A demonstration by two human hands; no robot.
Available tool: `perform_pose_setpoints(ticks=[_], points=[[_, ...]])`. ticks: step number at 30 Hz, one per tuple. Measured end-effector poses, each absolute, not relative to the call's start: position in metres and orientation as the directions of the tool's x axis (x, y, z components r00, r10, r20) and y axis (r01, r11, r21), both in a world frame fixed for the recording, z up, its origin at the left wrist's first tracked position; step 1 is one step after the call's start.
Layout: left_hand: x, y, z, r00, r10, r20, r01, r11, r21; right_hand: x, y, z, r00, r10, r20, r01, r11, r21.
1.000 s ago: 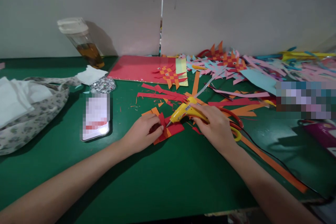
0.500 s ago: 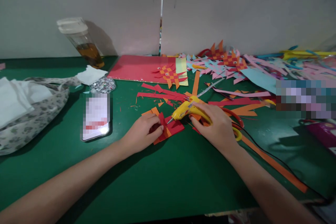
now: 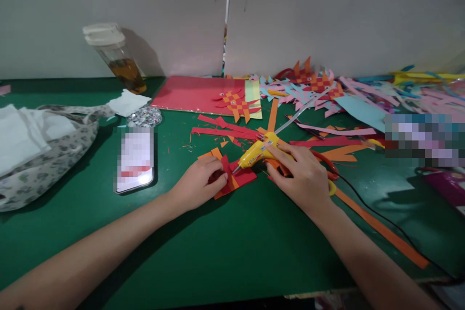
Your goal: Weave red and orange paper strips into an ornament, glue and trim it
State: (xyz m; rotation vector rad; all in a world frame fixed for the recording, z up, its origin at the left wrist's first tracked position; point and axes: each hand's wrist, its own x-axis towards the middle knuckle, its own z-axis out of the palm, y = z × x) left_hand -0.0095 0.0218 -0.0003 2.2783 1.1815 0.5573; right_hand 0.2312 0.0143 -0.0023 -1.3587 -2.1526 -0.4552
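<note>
My right hand (image 3: 301, 172) is wrapped round a yellow hot glue gun (image 3: 255, 153), a clear glue stick (image 3: 303, 106) jutting from its back end. The gun's metal nozzle points down-left at red and orange paper strips (image 3: 241, 178) laid across each other on the table. My left hand (image 3: 201, 179) pinches the left part of these strips, thumb and fingers close to the nozzle; its fingers hide some of the paper. Whether the nozzle touches the paper I cannot tell.
Loose red and orange strips and scissors with orange handles (image 3: 329, 167) lie around the gun. Its black cord (image 3: 366, 208) runs to the lower right. Woven paper fish (image 3: 234, 101) rest on red sheets (image 3: 189, 92). Leftward are a phone (image 3: 136, 160), a tea bottle (image 3: 116, 55) and a cloth bag (image 3: 54, 160).
The view has shifted slightly. The glue gun's rear has tipped a little and its glue stick now reaches farther up to the right. Both hands keep their holds.
</note>
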Motion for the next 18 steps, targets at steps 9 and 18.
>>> perform_pose_setpoints(ticks=[9,18], points=[[-0.0097,0.0216,-0.0005,0.547,0.829,0.113,0.634,-0.499,0.591,0.2286,0.015,-0.0038,-0.35,0.706,0.616,0.904,0.426,0.024],[-0.0093,0.0217,-0.0009,0.547,0.829,0.116,0.627,-0.498,0.599,0.2279,0.0169,-0.0045,-0.353,0.753,0.555,0.907,0.422,0.005]])
